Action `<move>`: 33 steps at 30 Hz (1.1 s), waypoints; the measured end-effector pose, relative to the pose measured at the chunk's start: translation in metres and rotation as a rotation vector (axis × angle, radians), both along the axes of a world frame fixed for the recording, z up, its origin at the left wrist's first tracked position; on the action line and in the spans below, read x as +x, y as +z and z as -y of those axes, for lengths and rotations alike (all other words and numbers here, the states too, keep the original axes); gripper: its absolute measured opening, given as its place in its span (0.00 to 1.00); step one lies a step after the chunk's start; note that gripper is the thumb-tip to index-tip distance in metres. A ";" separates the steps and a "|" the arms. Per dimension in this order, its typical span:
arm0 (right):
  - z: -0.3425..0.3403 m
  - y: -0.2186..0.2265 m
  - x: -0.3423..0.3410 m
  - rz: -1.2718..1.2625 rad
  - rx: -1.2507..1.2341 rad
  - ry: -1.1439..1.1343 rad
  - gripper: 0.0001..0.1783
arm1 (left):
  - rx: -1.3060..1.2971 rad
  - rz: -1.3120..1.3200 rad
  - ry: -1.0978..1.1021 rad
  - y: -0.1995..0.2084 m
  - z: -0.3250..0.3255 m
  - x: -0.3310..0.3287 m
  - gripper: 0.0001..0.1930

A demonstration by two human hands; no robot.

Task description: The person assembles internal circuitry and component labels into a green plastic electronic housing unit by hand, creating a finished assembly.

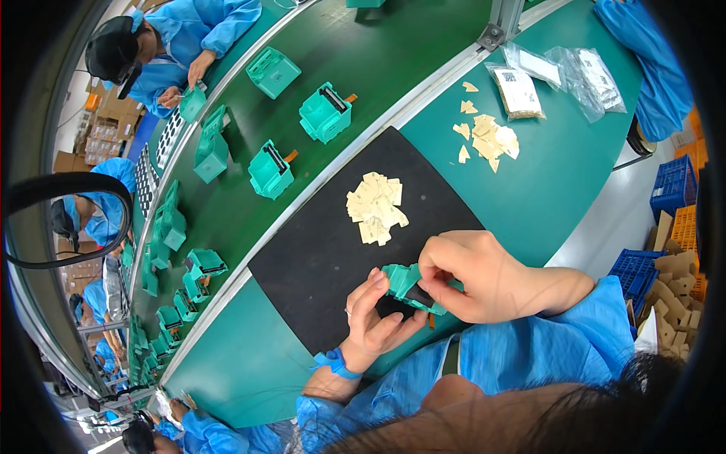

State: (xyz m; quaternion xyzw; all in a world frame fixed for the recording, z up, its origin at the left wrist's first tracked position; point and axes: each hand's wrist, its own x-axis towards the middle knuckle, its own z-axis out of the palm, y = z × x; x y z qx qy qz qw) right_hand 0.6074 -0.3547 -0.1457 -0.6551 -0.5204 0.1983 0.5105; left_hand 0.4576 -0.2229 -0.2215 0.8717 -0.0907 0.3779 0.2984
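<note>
Close to my body, a small green plastic housing [399, 278] with a dark part and an orange ribbon tail is tilted above the edge of the black mat [318, 261]. My left hand [373, 319] grips it from the left, thumb and fingers around its side. At its right end, my right hand [484, 278] is closed, thumb and forefinger pressed together against the housing. Whatever those fingertips hold, if anything, is hidden. Beyond my hands, a pile of cream-coloured paper-like pieces [375, 204] lies on the mat.
Loose cream pieces [491, 140] and clear plastic packets [516, 92] lie on the green table at the far right. Past a metal rail, a green conveyor belt [302, 72] carries several green housings [326, 113]. Blue crates [673, 188] stand at right. Co-workers in blue sit across the belt.
</note>
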 end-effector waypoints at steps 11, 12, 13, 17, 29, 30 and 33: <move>-0.001 -0.005 -0.008 0.186 0.108 -0.010 0.07 | 0.115 0.014 0.090 0.002 0.002 0.006 0.27; -0.001 -0.005 -0.012 0.191 0.108 -0.009 0.07 | 0.117 0.011 0.120 0.003 0.002 0.007 0.20; -0.001 -0.007 -0.016 0.312 0.124 -0.058 0.08 | 0.148 0.049 0.118 0.001 0.001 0.008 0.16; -0.003 -0.014 -0.031 0.724 0.223 -0.184 0.09 | 0.174 -0.009 0.126 0.005 0.000 0.006 0.13; -0.004 -0.023 -0.050 0.992 0.246 -0.358 0.06 | 0.431 -0.001 0.262 0.003 0.011 0.007 0.12; -0.005 -0.023 -0.050 0.991 0.243 -0.358 0.06 | 0.465 -0.005 0.291 0.003 0.011 0.008 0.12; -0.006 -0.020 -0.047 1.036 0.269 -0.365 0.06 | 0.436 -0.006 0.271 0.010 0.011 0.010 0.13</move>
